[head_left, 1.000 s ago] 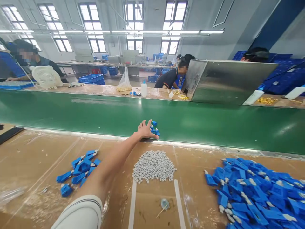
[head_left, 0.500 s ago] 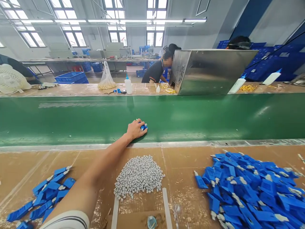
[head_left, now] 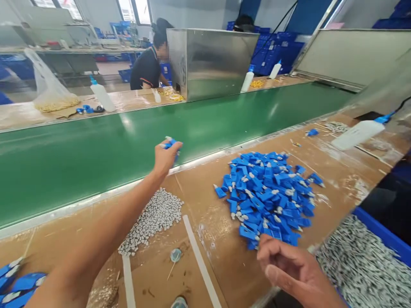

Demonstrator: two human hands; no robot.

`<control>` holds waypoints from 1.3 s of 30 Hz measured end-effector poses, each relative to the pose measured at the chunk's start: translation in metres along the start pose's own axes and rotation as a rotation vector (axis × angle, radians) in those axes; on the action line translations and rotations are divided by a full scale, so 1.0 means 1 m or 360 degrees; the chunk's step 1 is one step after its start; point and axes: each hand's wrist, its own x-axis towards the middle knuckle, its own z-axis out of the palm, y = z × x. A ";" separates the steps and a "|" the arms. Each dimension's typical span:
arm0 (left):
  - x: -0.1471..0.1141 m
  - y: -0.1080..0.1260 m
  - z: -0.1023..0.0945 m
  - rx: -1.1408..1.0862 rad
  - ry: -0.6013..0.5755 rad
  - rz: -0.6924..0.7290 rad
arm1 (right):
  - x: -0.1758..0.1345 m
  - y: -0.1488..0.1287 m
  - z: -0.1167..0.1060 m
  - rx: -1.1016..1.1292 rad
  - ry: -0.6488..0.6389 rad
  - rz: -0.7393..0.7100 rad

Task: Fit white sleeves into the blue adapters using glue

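Observation:
My left hand reaches out over the near edge of the green conveyor belt. Its fingers are closed around a few small blue plastic parts with whitish tips. Low on the right, my right hand has its thumb apart from loosely bent fingers, with nothing seen in it. It is at the near edge of a big pile of blue plastic parts with pale tips. A heap of small grey pieces lies partly behind my left forearm. More blue parts show at the lower left corner.
At lower right stands a blue bin of grey-white pieces. A squeeze bottle is tilted at the right. Across the belt are a metal box, bottles, a plastic bag and a person bending. A small round cup sits near me.
The view has swung to the right. My left hand has risen off the belt with the blue parts still in it. My right hand has come into view beside the blue pile.

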 end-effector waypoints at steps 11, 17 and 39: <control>-0.074 0.036 0.117 0.0427 -0.0849 0.0389 | -0.047 0.012 -0.026 0.0133 0.0226 -0.0063; -0.074 0.037 0.110 0.0463 -0.1004 0.0563 | -0.047 0.024 -0.054 -0.0298 0.0712 -0.0040; -0.298 0.102 -0.072 -0.0029 -0.0864 0.0073 | 0.001 -0.014 0.042 -0.0884 0.0002 -0.0882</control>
